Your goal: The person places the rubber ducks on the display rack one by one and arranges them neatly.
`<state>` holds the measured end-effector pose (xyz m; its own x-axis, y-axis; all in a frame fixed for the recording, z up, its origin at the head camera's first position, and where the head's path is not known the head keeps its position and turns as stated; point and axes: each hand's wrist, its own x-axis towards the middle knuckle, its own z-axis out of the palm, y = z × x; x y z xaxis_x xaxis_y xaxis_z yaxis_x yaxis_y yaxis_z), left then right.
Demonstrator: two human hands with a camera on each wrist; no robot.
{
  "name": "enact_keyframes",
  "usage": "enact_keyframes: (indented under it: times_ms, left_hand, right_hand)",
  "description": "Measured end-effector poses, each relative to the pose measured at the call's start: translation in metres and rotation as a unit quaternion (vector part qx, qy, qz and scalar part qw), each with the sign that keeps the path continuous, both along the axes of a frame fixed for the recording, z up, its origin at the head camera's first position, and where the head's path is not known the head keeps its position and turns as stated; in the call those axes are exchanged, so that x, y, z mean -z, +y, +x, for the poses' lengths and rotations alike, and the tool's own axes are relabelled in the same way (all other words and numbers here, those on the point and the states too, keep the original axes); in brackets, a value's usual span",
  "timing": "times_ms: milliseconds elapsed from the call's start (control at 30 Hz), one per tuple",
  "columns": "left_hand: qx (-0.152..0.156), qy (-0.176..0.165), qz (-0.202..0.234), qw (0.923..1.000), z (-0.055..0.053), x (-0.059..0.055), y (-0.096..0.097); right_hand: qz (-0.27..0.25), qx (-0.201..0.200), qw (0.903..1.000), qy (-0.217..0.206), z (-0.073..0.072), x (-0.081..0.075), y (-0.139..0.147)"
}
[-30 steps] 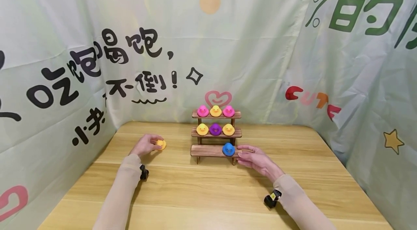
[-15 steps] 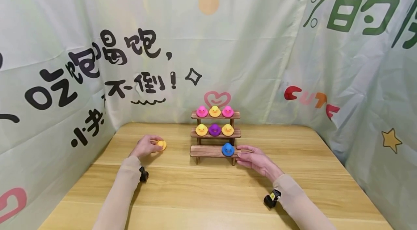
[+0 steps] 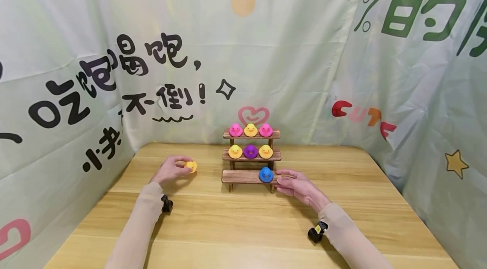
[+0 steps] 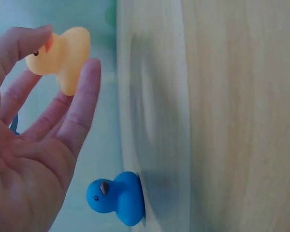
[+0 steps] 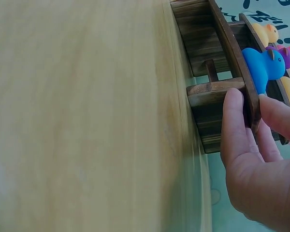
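My left hand pinches a yellow rubber duck between thumb and fingers, over the left side of the table. In the left wrist view a blue rubber duck stands on the tabletop beside that hand; the head view hides it. My right hand grips the right end of the bottom step of a wooden three-step display stand. Close to its fingertips, another blue duck sits at the right of that step. The middle step bears a purple duck between two yellow ones.
On the top step, a yellow duck sits between two pink ducks. The stand is near the back of the wooden table. A printed cloth curtain hangs behind the table and along both sides.
My left hand has moved slightly right and up with the yellow duck, which is turned a little. My right hand keeps its hold on the stand.
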<state>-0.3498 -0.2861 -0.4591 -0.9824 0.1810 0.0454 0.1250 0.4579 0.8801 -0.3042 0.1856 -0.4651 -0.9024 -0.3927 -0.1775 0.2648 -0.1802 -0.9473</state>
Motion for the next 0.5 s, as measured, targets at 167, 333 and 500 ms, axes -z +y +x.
enact_keyframes:
  times_ms: [167, 333, 500]
  left_hand:
    - [0.023, 0.006, -0.003, 0.9997, 0.004, -0.001, 0.007]
    - [0.045, 0.009, 0.013, 0.9989, 0.009, -0.003, 0.018]
    - [0.064, 0.000, 0.032, 0.9974, 0.016, -0.008, 0.032]
  right_hand:
    - [0.000, -0.001, 1.0000, 0.002, 0.000, 0.000, 0.000]
    - [-0.002, -0.002, 1.0000, 0.003, 0.000, 0.001, 0.000]
    - [-0.002, -0.003, 1.0000, 0.003, -0.001, 0.002, 0.001]
